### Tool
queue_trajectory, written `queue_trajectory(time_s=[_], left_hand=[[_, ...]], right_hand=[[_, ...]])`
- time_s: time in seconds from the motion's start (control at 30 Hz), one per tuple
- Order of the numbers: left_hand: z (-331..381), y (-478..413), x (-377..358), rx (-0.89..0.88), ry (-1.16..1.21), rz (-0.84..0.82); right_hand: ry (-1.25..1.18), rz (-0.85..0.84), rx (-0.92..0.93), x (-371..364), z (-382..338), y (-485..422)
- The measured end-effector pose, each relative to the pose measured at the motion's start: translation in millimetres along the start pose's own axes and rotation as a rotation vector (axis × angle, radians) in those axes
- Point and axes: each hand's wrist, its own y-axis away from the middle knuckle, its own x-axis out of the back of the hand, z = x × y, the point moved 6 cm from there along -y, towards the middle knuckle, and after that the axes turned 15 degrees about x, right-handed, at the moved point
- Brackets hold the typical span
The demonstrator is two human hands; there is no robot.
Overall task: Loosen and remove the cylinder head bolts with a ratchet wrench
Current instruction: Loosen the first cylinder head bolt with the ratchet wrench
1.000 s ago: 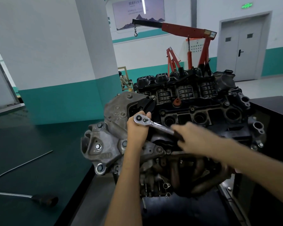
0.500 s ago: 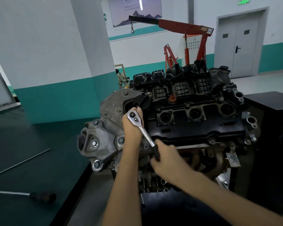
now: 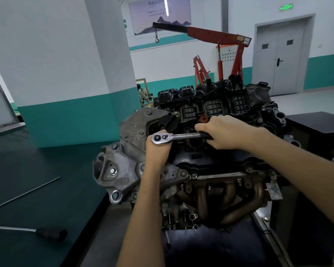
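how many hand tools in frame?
2: ratchet wrench atop the engine, left hand at its head, right hand gripping its handle; long bent rod with dark grip on the bench, left. More may be hidden behind the engine.

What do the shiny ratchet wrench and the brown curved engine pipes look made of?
Shiny ratchet wrench: likely chrome-plated steel, given mirror-bright highlights; its grip looks black rubber or plastic. Brown curved pipes: probably bare steel, dull and rust-toned.
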Motion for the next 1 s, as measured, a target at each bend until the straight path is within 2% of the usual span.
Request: queue_trajectory(time_s=[0.17,0.27,0.33,0.43,0.53,0.67,0.73,0.8,0.87,1.0], left_hand=[[-4.2,0.1,0.8,0.123,0.199,0.096],[-1.0,3.4,0.0,0.084,0.159,0.131],[0.6,4.8,1.4,0.048,0.114,0.155],[-2.5,3.1,4.0,0.008,0.12,0.131],[-5.4,0.0,-0.5,-0.011,0.057,0.017],[-6.8,-5.0,-3.3,0.003,-0.06,-0.062],[-4.8,-5.2,-2.4,-0.018,-0.072,-0.049],[-3.5,-3.7,-0.3,-0.014,-0.01,-0.001],[-3.8,-1.7,-1.4,0.027,0.082,0.037],[-2.1,-0.5,-3.7,0.074,0.129,0.098]], right_hand=[[-0.28,0.149,-0.21,-32.4,-50.7,22.2],[-0.704,0.22,-0.37,-66.0,-103.7,27.4],[-0.88,0.291,-0.414,-76.0,-131.5,17.8],[-0.848,0.313,-0.375,-74.3,-134.5,13.1],[-0.682,0.166,-0.285,-60.7,-92.9,27.2],[-0.197,-0.022,-0.081,-16.4,-20.3,19.5],[-0.054,-0.016,-0.003,0.9,-2.5,5.9],[-0.016,0.036,0.002,2.7,-3.5,1.1],[-0.083,0.081,-0.088,-12.8,-17.2,11.5],[-0.746,0.249,-0.281,-67.3,-85.6,30.4]])
